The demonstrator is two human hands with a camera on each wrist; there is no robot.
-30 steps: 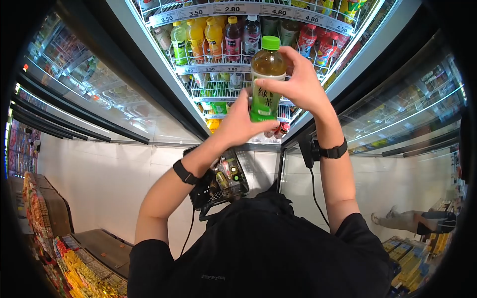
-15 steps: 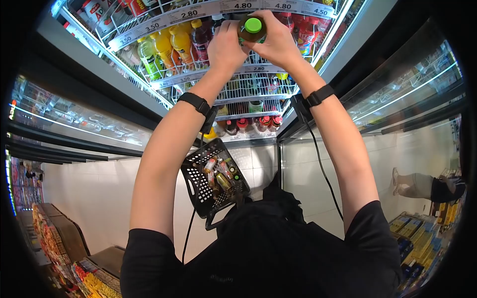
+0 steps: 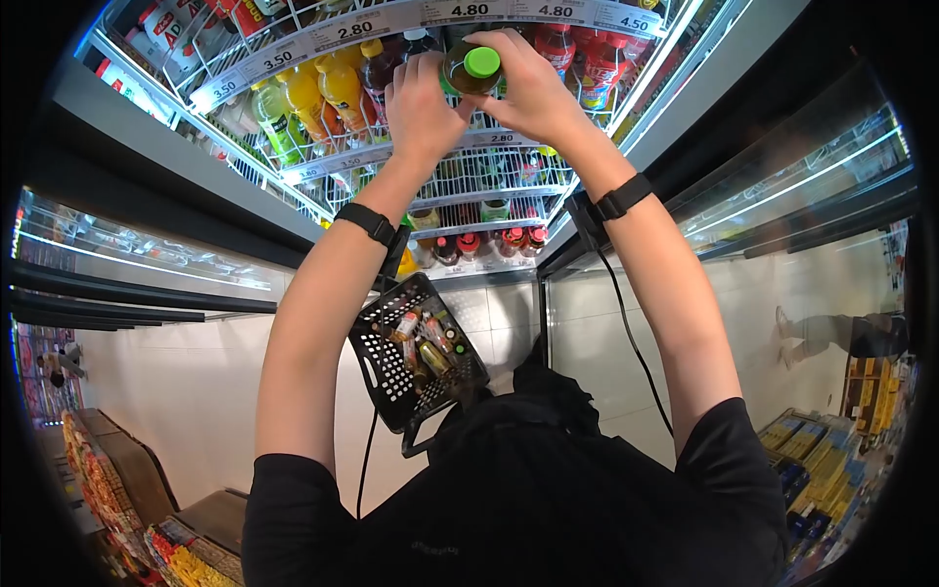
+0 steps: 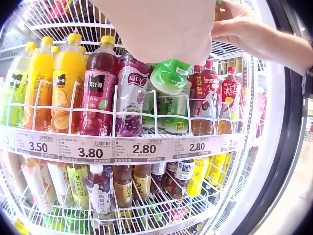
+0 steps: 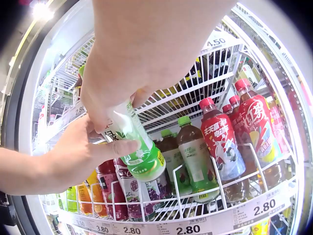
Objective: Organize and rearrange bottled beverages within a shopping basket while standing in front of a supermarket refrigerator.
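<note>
Between both hands is a green tea bottle (image 3: 459,72) with a bright green cap, held at the front of the fridge shelf. My right hand (image 3: 533,90) grips its upper part. My left hand (image 5: 73,159) holds it lower down, with the thumb across the label in the right wrist view. The bottle's green base (image 4: 171,77) tilts outward above the shelf rail in the left wrist view. Behind it stand matching green tea bottles (image 5: 195,156), beside red-capped drink bottles (image 5: 222,142). To the left are a purple grape bottle (image 4: 131,95) and yellow-capped juice bottles (image 4: 68,83).
White wire dividers and a price rail (image 4: 98,148) run along the shelf front. Lower shelves hold more bottles. A black basket (image 3: 381,391) with several bottles sits on the floor below. Glass fridge doors (image 3: 636,313) stand on both sides, and cables hang from the wrists.
From in front of the chest, the bottle has moved forward to the shelf. My left hand, loosely beside it at first, now holds it too. The last half second brings only a slight shift.
</note>
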